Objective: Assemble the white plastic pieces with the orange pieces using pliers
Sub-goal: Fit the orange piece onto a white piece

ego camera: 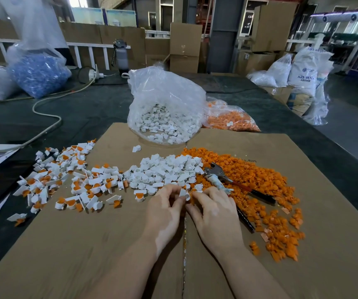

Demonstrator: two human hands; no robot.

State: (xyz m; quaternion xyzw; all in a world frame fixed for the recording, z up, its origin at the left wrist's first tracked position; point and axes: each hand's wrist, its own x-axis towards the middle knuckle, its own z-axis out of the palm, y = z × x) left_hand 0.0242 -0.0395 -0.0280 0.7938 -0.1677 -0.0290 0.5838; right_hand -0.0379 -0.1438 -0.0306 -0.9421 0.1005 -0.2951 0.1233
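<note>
1. Left hand [165,209] and right hand [213,212] meet over the cardboard sheet [87,244] on the surface, fingers curled, together pinching one white piece [184,194]; whether an orange part sits in it, cannot tell.
2. Loose white pieces [163,171] heaped just beyond the hands; orange pieces [255,180] spread to the right of that heap, touching it.
3. Pliers [227,180] lie on the orange pile, just beside the right hand, held by neither hand.
4. Assembled white-and-orange pieces [66,180] scattered to the left.
5. Clear bag of white pieces [165,108] stands at the cardboard's far edge; bag of orange pieces [232,119] to its right.
</note>
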